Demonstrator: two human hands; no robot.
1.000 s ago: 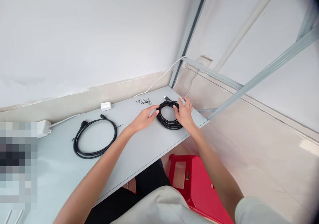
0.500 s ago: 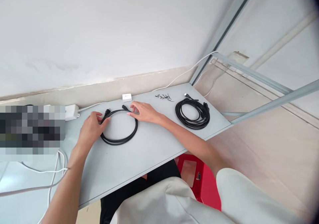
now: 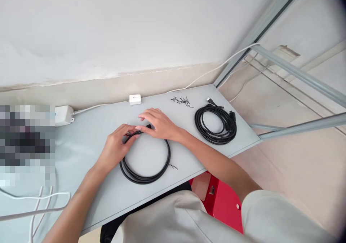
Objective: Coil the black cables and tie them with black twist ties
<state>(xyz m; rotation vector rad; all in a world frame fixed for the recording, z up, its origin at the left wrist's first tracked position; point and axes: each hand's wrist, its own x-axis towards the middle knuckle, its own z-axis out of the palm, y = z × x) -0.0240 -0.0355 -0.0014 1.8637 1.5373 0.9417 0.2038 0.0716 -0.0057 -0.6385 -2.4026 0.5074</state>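
Note:
A black cable (image 3: 144, 180), wound in a loose ring, lies on the light grey table. My left hand (image 3: 117, 144) is closed on the upper left of the ring, thumb on the inside. At the top of the ring, my right hand (image 3: 160, 124) has thumb and fingers around the cable, close to a black plug (image 3: 148, 127). The thumb almost meets the fingertips of my left hand. Parts of the ring's top are hidden beneath both hands. Thin black ties (image 3: 173, 167) lie just right of the ring.
A second coiled black cable (image 3: 216, 140) with plugs rests at the table's right end. Behind it are several thin black ties (image 3: 181, 101). A small white box (image 3: 135, 99) and a white power strip (image 3: 63, 115) sit along the wall. A metal frame (image 3: 286, 64) stands at right.
The cable ring has shifted right and nearer to me. My hands have come together at its top. Small black ties now show beside the ring. The view has moved slightly.

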